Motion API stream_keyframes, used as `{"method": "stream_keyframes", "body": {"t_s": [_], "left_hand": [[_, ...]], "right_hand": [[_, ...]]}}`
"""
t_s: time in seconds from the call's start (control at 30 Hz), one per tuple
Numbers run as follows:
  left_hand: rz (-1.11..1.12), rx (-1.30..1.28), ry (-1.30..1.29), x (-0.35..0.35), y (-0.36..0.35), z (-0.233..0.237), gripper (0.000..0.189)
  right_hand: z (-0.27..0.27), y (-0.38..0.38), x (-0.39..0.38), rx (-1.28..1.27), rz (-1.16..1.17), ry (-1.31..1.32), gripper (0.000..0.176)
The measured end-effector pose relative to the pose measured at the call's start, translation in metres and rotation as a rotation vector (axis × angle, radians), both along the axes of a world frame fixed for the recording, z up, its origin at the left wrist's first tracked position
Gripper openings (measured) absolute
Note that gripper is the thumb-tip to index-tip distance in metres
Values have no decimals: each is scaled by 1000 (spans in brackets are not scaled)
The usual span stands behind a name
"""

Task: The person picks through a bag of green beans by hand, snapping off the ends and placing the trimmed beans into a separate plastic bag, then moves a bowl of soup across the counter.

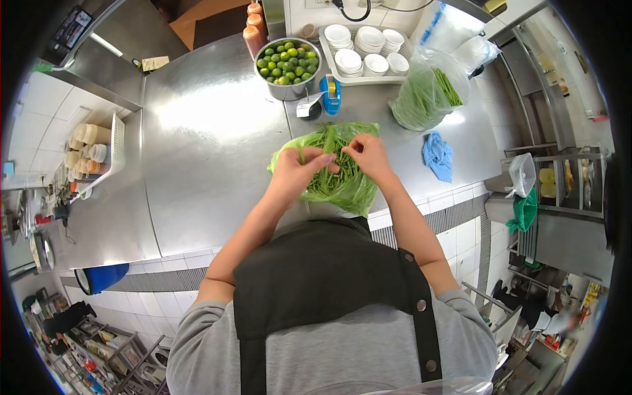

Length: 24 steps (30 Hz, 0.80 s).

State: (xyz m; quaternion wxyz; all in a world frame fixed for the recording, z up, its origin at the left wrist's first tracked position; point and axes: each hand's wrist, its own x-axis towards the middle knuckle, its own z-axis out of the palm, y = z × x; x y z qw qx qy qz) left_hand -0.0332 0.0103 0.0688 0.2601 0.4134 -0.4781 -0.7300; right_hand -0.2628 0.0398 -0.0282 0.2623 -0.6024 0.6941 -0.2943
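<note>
Not readable anywhere. Blue lettering on the white plastic bag (454, 27), toward one o'clock, too small to decipher. Faint marks on the pale card (155, 63), toward ten o'clock, likewise illegible; same for the small screen (72, 28) farther out.

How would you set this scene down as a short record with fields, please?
Surface: smooth grey metal counter
Left hand: over thin green vegetables, grip unclear
Right hand: over the same vegetables, fingertips close together
Under vegetables: crumpled translucent green plastic bag
Beyond bag: blue plastic tape dispenser
Far side: round silver metal pot, filled with round green fruits
Beside pot, rightward: rectangular white plastic tray, stacked small white round dishes
Right: crumpled blue cloth
</note>
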Motion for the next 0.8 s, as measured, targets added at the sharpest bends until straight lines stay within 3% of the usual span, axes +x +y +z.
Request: {"method": "stream_keyframes", "body": {"t_s": [0.1, 0.2, 0.3, 0.4, 0.5, 0.6, 0.8], "left_hand": [[93, 211, 223, 5, -18, -11, 26], [188, 167, 221, 1, -23, -16, 24], [234, 129, 180, 2, -26, -21, 22], [277, 109, 171, 0, -26, -21, 22], [298, 70, 137, -3, -25, -21, 21], [306, -9, 131, -7, -20, -26, 21], [333, 2, 150, -6, -19, -26, 19]], "right_hand": [[14, 9, 3, 230, 132, -131, 18], [11, 17, 7, 333, 236, -321, 23], [34, 19, 12, 384, 140, -754, 20], [63, 27, 25, 251, 128, -835, 19], [70, 31, 44, -3, 83, -598, 17], [80, 28, 52, -55, 54, -413, 14], [76, 20, 59, -241, 67, -409, 9]]}}
